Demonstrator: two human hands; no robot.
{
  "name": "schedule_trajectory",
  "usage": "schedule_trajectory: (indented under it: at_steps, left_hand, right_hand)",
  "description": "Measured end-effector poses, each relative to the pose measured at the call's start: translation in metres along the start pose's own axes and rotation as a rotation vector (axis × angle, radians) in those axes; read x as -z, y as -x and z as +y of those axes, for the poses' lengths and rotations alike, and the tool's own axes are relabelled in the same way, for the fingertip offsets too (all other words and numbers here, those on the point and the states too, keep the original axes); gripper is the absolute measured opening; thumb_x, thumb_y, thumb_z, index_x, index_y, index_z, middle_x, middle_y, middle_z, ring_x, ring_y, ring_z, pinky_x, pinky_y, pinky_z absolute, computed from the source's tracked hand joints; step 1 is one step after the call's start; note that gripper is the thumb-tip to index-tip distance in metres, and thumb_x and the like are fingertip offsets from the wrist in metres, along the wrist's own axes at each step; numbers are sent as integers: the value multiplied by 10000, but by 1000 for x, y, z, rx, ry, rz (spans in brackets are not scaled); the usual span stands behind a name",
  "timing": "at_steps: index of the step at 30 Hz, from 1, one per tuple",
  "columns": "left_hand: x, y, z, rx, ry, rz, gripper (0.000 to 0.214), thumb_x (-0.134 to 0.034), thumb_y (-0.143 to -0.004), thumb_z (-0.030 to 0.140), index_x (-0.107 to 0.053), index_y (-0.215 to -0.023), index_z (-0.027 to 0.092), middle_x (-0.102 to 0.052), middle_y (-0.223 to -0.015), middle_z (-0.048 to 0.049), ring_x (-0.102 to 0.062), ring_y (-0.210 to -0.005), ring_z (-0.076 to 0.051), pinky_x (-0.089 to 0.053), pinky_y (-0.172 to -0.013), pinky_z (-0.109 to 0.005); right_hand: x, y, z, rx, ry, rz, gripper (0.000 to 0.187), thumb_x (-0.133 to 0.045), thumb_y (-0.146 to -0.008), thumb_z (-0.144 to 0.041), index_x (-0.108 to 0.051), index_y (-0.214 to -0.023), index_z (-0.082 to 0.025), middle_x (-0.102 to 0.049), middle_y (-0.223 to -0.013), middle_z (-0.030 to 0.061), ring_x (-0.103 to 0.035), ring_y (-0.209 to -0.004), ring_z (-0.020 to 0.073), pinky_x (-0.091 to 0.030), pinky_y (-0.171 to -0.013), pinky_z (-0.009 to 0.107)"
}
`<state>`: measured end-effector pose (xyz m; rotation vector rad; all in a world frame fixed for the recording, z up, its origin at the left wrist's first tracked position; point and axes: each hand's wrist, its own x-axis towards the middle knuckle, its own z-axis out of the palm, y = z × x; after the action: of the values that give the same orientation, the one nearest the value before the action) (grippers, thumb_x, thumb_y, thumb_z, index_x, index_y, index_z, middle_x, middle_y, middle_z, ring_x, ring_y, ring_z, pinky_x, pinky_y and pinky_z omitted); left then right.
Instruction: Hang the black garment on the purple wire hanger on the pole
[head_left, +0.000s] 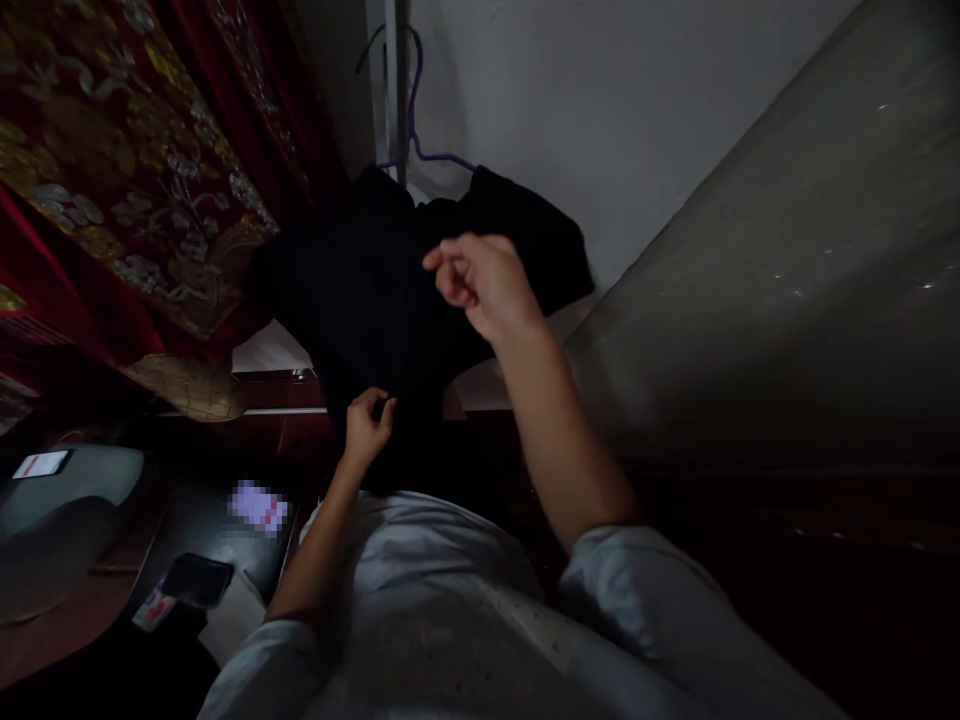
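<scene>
A dark short-sleeved shirt [352,270] hangs from a purple hanger [442,157] hooked on a pale upright post. Low on its front, my left hand [367,420] pinches the dark cloth between thumb and fingers. Higher up, my right hand [484,280] is held in front of the shirt's chest, apart from my left. Its fingers are curled in, with the index finger pointing left. Whether a small thing sits in those fingers cannot be made out. Folds and seams are mostly lost in the dim light.
A red curtain [150,170] with gold and silver patterns hangs at left. Below it are a grey chair seat [82,480] with a phone [41,464], and a dark seat with a black wallet-like item [196,580]. A shiny wrapped surface [787,280] slants along the right.
</scene>
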<state>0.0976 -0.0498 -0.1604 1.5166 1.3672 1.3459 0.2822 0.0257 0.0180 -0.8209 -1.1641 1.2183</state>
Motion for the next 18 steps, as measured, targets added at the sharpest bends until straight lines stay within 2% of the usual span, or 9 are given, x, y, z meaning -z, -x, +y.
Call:
schedule_trajectory:
  at_steps: [3,6,8,10,12,14,16,18]
  left_hand:
    - [9,-13,0,1,-37,-65,99,-813,-747,137,-724,-749,181,-653,-757,-33,-564,-739,-191,-372,-742,-238]
    - [11,-28,18,6,-97,-197,165,-850,-704,92,-708,-673,172,-622,-678,-23,-524,-643,-169,-366,-705,-249]
    - [10,-42,45,-55,-66,-227,165,-888,-684,104,-742,-726,168,-661,-737,-38,-559,-675,-177,-401,-734,-260]
    - [9,-60,82,-205,32,-180,255,-902,-725,164,-788,-952,171,-719,-914,-61,-638,-820,-207,-452,-828,-279]
    - [9,-81,122,-408,113,-113,407,-874,-810,238,-741,-1191,181,-718,-977,-49,-663,-897,-214,-485,-913,-310]
    - [9,-103,155,-614,93,-68,454,-826,-888,301,-677,-1300,183,-704,-989,-40,-661,-930,-205,-501,-959,-328]
    - [6,-119,176,-727,20,-100,357,-770,-939,404,-705,-1175,144,-694,-1004,-48,-679,-999,-218,-506,-1014,-362]
    - [0,-127,189,-712,9,-88,329,-716,-970,447,-703,-965,118,-676,-994,-45,-689,-1096,-247,-494,-1068,-420]
  right_hand:
    - [-10,-18,-24,13,5,-14,336,-516,-988,-282,-610,-702,-134,-495,-488,-24,-336,-386,36,-179,-395,167]
    - [-17,-22,-23,51,8,-30,372,-528,-1026,-378,-601,-746,-144,-486,-514,-30,-374,-407,36,-215,-410,164]
    - [-15,-21,-17,85,37,-46,417,-565,-1010,-500,-594,-775,-156,-458,-519,-38,-411,-432,45,-257,-431,164]
    - [-10,-18,-14,111,81,-63,436,-588,-992,-540,-596,-774,-162,-431,-504,-40,-427,-444,56,-290,-442,169]
    - [-6,-11,-18,131,129,-69,424,-581,-1003,-502,-600,-747,-165,-424,-481,-38,-409,-431,60,-291,-430,174]
    - [-5,-2,-26,152,172,-66,401,-544,-1027,-409,-600,-711,-169,-437,-459,-34,-378,-408,61,-274,-410,179]
    - [-4,3,-33,195,204,-57,386,-514,-1029,-322,-592,-682,-174,-455,-448,-32,-362,-393,62,-264,-402,183]
    - [-4,1,-31,273,228,-36,382,-528,-1014,-294,-573,-652,-177,-459,-452,-36,-369,-397,60,-286,-421,182]
